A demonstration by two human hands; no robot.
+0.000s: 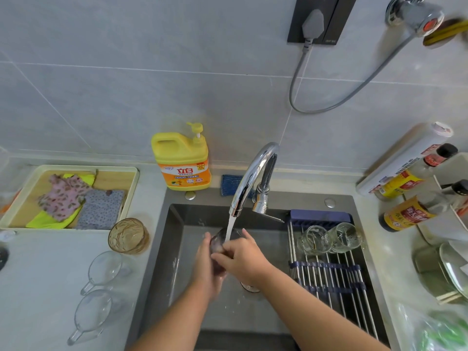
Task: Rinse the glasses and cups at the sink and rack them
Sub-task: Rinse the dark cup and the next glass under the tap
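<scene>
The hands (205, 262) (244, 257) hide most of the dark glass (218, 241) they hold.

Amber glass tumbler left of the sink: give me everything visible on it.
The amber translucent glass tumbler is short and round, with an embossed swirling pattern on its wall. It stands upright, mouth up, and looks empty. It rests on the pale grey countertop, between the corner of the cream-rimmed tray and the dark sink's left rim, just behind a clear handled glass cup. Whether it touches tray or cup is unclear.
</scene>
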